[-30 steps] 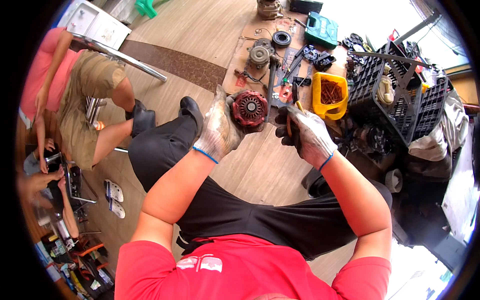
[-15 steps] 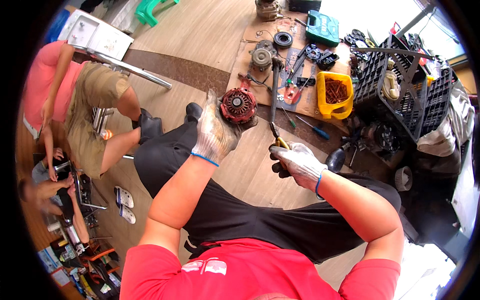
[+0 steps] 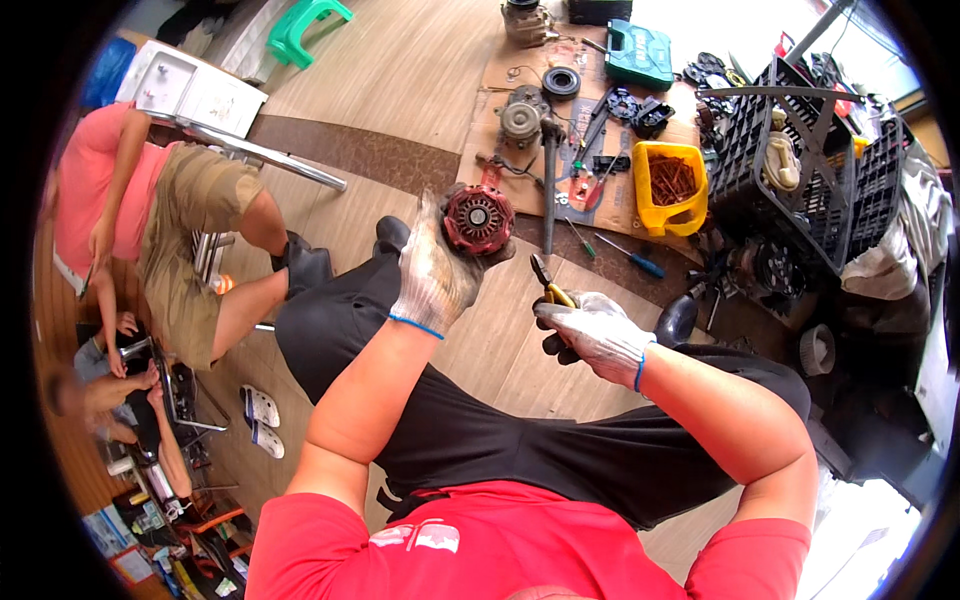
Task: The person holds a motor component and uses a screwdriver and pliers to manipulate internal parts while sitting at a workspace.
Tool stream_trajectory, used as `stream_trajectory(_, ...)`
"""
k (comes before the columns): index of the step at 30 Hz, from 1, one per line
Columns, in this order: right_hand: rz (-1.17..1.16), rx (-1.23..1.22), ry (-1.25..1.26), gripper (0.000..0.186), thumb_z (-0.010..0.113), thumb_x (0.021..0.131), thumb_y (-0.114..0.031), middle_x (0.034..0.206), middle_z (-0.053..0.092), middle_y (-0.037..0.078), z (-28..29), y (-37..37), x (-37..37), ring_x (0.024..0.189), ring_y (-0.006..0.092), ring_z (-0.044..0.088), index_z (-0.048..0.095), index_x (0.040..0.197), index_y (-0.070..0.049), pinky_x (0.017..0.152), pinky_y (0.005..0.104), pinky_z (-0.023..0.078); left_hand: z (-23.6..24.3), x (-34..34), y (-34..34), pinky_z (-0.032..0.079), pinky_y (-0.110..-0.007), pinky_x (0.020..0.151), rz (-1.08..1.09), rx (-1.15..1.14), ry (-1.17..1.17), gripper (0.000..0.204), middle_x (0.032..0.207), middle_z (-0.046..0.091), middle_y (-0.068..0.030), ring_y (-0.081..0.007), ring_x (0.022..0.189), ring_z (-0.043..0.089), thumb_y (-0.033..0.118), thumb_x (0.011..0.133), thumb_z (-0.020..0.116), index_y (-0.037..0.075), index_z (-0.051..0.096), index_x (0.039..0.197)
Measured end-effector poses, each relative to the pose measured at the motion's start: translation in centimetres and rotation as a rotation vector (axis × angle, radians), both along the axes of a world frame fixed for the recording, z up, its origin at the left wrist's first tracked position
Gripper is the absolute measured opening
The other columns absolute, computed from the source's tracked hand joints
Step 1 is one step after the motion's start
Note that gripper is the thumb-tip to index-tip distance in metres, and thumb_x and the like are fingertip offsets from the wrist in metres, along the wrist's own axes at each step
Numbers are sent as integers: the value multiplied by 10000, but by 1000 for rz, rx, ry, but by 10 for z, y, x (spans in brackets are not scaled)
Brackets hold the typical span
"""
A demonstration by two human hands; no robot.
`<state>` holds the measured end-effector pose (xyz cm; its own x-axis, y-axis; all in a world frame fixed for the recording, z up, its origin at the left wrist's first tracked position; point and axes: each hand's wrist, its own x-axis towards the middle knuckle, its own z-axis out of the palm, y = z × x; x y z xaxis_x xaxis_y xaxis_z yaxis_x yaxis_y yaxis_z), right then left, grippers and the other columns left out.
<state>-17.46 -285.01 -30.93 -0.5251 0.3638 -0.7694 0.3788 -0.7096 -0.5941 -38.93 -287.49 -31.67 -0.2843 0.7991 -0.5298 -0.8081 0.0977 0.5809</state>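
Observation:
My left hand (image 3: 440,270), in a stained white work glove, is closed round a red motor housing (image 3: 478,217). Its round, slotted face is turned up toward me, with a metal hub at the centre. In my gloved right hand (image 3: 598,335) is a pair of pliers (image 3: 556,293) with yellow handles; its dark jaws point up and to the left, apart from the housing. Beyond the hands, a long metal bar (image 3: 549,190) runs from the cardboard sheet (image 3: 490,110) toward me. A grey round motor part (image 3: 521,120) rests on that sheet.
A yellow container (image 3: 652,215) of rusty screws or nails stands on the right, near two screwdrivers (image 3: 640,261). Behind it sit a teal tool case (image 3: 640,55) and black crates (image 3: 780,210). Two other people (image 3: 105,190) are at the left, near white clogs (image 3: 262,422).
The pliers have turned slightly, their jaws now leaning further left and showing apart from the long bar. My left hand keeps its hold on the housing. The whole view has shifted a little.

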Motion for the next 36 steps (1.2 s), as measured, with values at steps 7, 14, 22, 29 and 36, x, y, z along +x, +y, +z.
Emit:
stream_trajectory(7,44,44,-16,286,658,927,-330,722,524,4,-3,1,1,628,117,537,580,927,-55,539,286,428,-4,-2,-2,611,-549,757,-36,41,-39,518,1219,650,-153,-345,997,693,572,1061,308,161,533,1282)
stream_trajectory(14,58,8,-10,312,676,941,-360,900,626,11,-9,5,4,734,129,619,635,1034,-65,604,289,499,-2,0,0,600,-566,756,-25,13,-40,500,1231,651,-140,-349,1001,692,563,1066,316,161,528,1275)
stream_trajectory(22,2,21,-21,260,662,919,-314,754,528,6,-1,4,-2,645,118,550,599,915,-62,548,278,442,-2,3,0,574,-575,832,2,-17,1,582,1275,624,-151,-360,1078,655,591,1062,265,138,565,1272)
stream_trajectory(29,42,-6,-13,333,700,933,-356,899,632,12,-15,7,3,728,128,638,626,1051,-54,590,284,507,-3,5,0,580,-592,825,18,-15,28,563,1265,622,-148,-378,1095,647,585,1056,312,125,575,1246)
stream_trajectory(36,-15,11,15,267,680,930,-321,761,553,17,-11,3,1,648,126,563,619,938,-62,554,278,455,-7,2,-2,580,-606,829,3,19,5,592,1263,620,-160,-389,1108,644,613,1042,316,122,572,1252)
